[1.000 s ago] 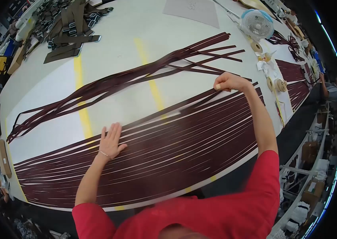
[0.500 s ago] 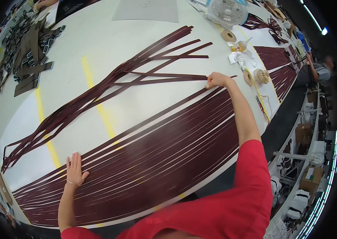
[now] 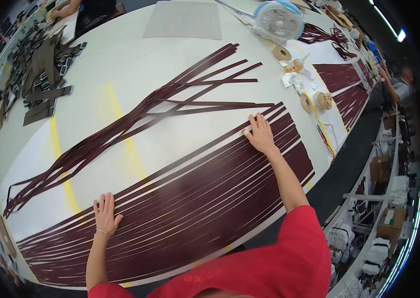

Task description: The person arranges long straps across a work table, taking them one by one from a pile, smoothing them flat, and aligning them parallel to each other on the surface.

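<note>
Long dark maroon strips (image 3: 195, 193) lie side by side across the table, with thin pale gaps between some. My left hand (image 3: 105, 216) rests flat on the upper strips near their left part, fingers stretched out. Toward the right ends, my right hand (image 3: 261, 133) lies palm down on the topmost strips, its fingers spread and a small wrap on the thumb. Beyond both hands runs a loose bundle of the same maroon strips (image 3: 120, 119), fanning out at its right end. Neither hand grips anything.
Olive straps with buckles (image 3: 46, 69) are heaped at the far left. A grey sheet (image 3: 182, 20) and a fan (image 3: 278, 22) stand at the back. Tape rolls (image 3: 323, 101) and crumpled paper (image 3: 296, 82) sit at right. A co-worker (image 3: 396, 87) is beyond more strips.
My right hand has let go of a strip end, moved left and down, and opened flat on the strips. My left hand stays flat on them. The camera view has shifted slightly.
</note>
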`<act>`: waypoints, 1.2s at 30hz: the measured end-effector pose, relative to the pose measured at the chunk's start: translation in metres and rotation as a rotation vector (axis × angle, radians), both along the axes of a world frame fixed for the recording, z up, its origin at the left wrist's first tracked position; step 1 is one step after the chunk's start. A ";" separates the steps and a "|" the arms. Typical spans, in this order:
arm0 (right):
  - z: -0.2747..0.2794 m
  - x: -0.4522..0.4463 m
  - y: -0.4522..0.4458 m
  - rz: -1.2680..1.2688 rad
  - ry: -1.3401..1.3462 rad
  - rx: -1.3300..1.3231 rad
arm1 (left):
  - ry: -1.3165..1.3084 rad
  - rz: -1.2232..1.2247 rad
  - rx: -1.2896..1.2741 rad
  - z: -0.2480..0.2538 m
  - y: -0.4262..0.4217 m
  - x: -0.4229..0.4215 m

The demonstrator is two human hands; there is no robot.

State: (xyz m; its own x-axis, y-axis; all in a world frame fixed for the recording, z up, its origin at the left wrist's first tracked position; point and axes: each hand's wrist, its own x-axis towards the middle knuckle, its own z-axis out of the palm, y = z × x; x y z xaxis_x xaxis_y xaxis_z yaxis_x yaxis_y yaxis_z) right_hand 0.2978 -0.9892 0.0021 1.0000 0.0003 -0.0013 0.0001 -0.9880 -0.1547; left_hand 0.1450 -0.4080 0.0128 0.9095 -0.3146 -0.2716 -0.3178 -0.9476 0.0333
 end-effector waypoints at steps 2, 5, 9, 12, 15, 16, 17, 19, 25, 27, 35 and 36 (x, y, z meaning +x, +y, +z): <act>-0.002 -0.003 -0.003 0.034 -0.026 -0.060 | -0.035 -0.020 0.003 -0.001 0.003 -0.005; 0.016 0.004 0.012 -0.015 -0.054 -0.132 | -0.093 -0.053 0.020 -0.006 0.004 -0.008; 0.024 0.047 0.091 0.314 -0.290 0.176 | -0.099 -0.033 0.019 -0.005 0.002 -0.009; 0.023 0.082 0.198 0.525 -0.368 0.375 | -0.135 0.008 -0.013 0.003 -0.007 -0.005; 0.021 0.111 0.268 0.528 -0.294 0.233 | -0.203 0.119 -0.266 0.003 -0.019 0.007; 0.013 0.120 0.278 0.517 -0.252 0.142 | -0.319 0.137 -0.402 0.017 -0.031 0.014; 0.007 0.126 0.286 0.502 -0.210 0.049 | -0.216 0.248 -0.572 0.024 -0.040 0.019; 0.020 0.125 0.286 0.552 -0.170 0.133 | -0.001 0.458 -0.911 0.033 -0.056 0.031; 0.097 0.087 0.267 0.351 0.965 1.213 | 0.624 0.850 -1.993 0.031 -0.124 0.097; 0.110 0.075 0.265 0.327 1.023 1.270 | 0.705 0.777 -2.310 0.041 -0.145 0.112; 0.115 0.062 0.245 0.297 1.129 1.415 | 0.561 0.884 -2.504 0.040 -0.162 0.128; 0.115 0.062 0.242 0.307 1.091 1.401 | 0.557 0.909 -2.487 0.046 -0.162 0.128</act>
